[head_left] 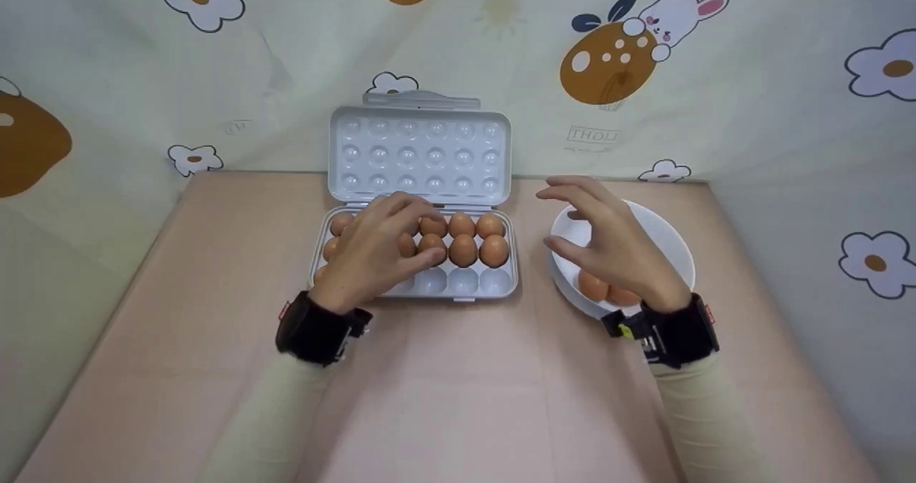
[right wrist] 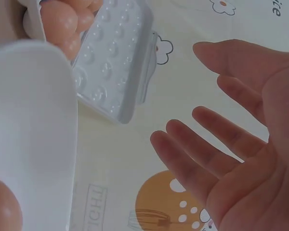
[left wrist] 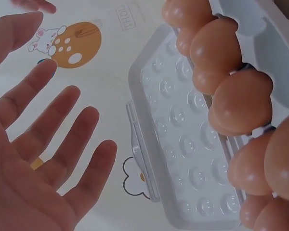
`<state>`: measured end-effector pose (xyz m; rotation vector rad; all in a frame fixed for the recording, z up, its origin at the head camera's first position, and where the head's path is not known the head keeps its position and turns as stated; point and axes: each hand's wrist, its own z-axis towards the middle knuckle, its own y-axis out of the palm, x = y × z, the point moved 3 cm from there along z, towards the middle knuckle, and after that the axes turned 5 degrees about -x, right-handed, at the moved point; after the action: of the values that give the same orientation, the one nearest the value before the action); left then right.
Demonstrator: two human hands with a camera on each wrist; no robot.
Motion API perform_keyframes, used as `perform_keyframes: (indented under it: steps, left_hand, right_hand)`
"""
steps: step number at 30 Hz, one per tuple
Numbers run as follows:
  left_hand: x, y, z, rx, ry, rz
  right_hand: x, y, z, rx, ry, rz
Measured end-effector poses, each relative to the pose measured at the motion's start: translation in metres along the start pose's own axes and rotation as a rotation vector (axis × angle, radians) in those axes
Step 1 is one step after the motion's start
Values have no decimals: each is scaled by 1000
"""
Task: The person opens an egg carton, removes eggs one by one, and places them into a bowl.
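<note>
While the head view looks down on the counter point(head_left: 444, 397), the left hand point(head_left: 379, 250) hovers spread over the eggs point(head_left: 464, 238) in the open egg box point(head_left: 422, 204); the right hand point(head_left: 615, 243), fingers relaxed, hovers above the white bowl point(head_left: 676, 243). Left wrist view: spread fingers point(left wrist: 62, 139) beside the eggs point(left wrist: 241, 103). Right wrist view: open fingers point(right wrist: 202, 149) near the bowl point(right wrist: 33, 120).

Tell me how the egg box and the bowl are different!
The egg box is a grey rectangle with a hinged lid standing open; the bowl is round and white with no lid. The egg box holds many brown eggs set in rows of cups; the bowl shows just two eggs lying loose. The left hand is over the egg box, the right hand over the bowl. Both sit on the pink table.
</note>
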<state>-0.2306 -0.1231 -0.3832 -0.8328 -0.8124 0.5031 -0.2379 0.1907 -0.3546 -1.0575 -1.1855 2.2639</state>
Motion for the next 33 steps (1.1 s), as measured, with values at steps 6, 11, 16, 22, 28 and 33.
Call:
perform_keyframes:
  steps: [6,11,16,22,28,33]
  left_hand:
    - [-10,-5,-6,-74,-79,81]
    - [-17,-4,-9,-117,-97,117]
    - [-24,-2,-12,-86,-55,160]
    - [-39,-1,-29,-150,-133,159]
    - [-49,-1,-40,-182,-189,138]
    - [-50,-3,-43,-180,-202,137]
  right_hand:
    - [-12,16,0,27,-15,64]
    - [-18,25,5,23,-39,104]
    - [-23,34,10,-2,-55,166]
    - [-30,42,15,-5,-66,148]
    - [-31,49,16,-30,-54,147]
    - [-31,53,16,-79,-20,143]
